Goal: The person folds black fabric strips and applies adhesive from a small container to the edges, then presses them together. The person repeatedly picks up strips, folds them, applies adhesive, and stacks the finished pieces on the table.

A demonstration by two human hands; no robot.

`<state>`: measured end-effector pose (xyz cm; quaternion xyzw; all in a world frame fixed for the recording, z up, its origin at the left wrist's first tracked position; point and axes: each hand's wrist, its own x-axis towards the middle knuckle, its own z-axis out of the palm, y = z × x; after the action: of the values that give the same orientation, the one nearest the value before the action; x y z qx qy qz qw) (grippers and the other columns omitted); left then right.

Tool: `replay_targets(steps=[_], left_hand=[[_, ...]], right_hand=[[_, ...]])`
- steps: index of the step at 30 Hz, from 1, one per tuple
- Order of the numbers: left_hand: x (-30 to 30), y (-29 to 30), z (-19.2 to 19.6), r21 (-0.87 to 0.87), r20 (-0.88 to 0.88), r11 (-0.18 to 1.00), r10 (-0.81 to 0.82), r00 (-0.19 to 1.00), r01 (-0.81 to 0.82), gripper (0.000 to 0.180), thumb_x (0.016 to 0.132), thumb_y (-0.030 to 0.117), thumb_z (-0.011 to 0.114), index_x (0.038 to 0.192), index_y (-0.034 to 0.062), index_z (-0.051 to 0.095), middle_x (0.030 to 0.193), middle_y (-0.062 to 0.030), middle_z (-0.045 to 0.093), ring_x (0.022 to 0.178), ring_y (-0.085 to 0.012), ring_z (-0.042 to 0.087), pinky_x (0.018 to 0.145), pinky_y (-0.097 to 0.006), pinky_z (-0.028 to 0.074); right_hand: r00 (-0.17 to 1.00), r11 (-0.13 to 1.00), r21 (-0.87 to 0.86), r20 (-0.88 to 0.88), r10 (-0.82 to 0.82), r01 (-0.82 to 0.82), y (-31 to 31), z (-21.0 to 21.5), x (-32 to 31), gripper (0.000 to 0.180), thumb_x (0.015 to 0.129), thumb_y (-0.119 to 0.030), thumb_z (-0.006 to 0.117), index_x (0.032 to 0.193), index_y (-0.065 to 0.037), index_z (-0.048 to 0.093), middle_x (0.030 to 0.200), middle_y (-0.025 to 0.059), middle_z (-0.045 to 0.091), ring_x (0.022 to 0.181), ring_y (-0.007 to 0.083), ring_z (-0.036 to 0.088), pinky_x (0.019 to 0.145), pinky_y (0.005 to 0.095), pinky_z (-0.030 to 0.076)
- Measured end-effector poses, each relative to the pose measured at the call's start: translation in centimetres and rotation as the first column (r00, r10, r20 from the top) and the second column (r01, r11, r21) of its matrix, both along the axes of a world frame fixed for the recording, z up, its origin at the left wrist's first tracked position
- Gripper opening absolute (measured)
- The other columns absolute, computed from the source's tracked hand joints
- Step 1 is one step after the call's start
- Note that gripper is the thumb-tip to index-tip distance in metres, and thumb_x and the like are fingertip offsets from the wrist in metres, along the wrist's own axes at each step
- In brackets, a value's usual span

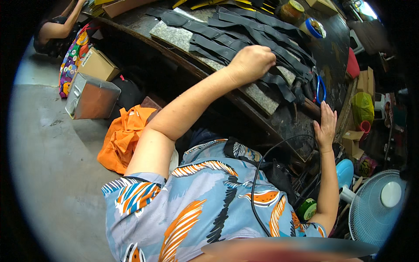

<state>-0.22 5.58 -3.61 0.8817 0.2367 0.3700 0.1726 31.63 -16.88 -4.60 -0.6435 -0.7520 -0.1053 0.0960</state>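
My left hand (253,63) is closed, knuckles up, over several flat black straps (244,37). Its fingertips are hidden, so whether a strap is pinched in them does not show. The straps lie in overlapping rows across a speckled stone slab (174,35) on the dark workbench (301,142). At the right, my right hand (326,126) has its fingers stretched out and holds nothing visible. Just beyond its fingertips lie blue-handled scissors (321,89). Beside them is what looks like a hammer with a brown wooden handle (309,107), its head partly covered by strap ends.
A yellow-lidded jar (294,8) and a blue-rimmed tub (314,28) stand at the bench's far side. A black cable (257,174) loops past my body. A fan (377,205) stands at lower right. Boxes (98,65), a metal tin (92,97) and orange cloth (124,139) are left.
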Motion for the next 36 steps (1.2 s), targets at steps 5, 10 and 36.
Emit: replay_targets(steps=[5, 10, 36], left_hand=[[-0.4, 0.9, 0.2, -0.360, 0.161, 0.933, 0.086, 0.983, -0.022, 0.024, 0.093, 0.020, 0.066, 0.103, -0.0008, 0.071, 0.090, -0.0149, 0.072, 0.082, -0.0194, 0.069, 0.075, -0.031, 0.054], [-0.8, 1.2, 0.4, -0.579, 0.361, 0.815, 0.270, 0.893, -0.012, 0.019, 0.091, 0.017, 0.067, 0.095, -0.0015, 0.071, 0.077, -0.0106, 0.069, 0.067, -0.0137, 0.065, 0.064, -0.029, 0.052], [-1.2, -3.3, 1.7, 0.239, -0.054, 0.965, 0.120, 0.991, -0.104, 0.030, 0.081, 0.028, 0.074, 0.099, 0.0048, 0.069, 0.113, -0.0145, 0.061, 0.110, -0.0331, 0.056, 0.093, -0.042, 0.047]], right_hand=[[1.000, 1.000, 0.013, 0.015, 0.001, -0.001, 0.2, 0.2, -0.3, 0.064, 0.097, -0.048, 0.047, 0.149, -0.011, 0.039, 0.148, 0.0100, 0.045, 0.138, 0.0291, 0.040, 0.117, 0.0526, 0.020], [1.000, 0.999, 0.038, 0.001, -0.001, 0.001, 0.2, 0.0, -0.1, 0.064, 0.096, -0.048, 0.050, 0.149, -0.014, 0.040, 0.147, 0.0090, 0.046, 0.136, 0.0292, 0.042, 0.115, 0.0541, 0.023], [0.870, 0.959, 0.032, -0.412, 0.270, -0.283, 21.4, 4.8, -12.0, 0.023, 0.091, -0.015, 0.065, 0.112, -0.007, 0.068, 0.103, 0.0108, 0.068, 0.096, 0.0245, 0.065, 0.084, 0.0348, 0.052]])
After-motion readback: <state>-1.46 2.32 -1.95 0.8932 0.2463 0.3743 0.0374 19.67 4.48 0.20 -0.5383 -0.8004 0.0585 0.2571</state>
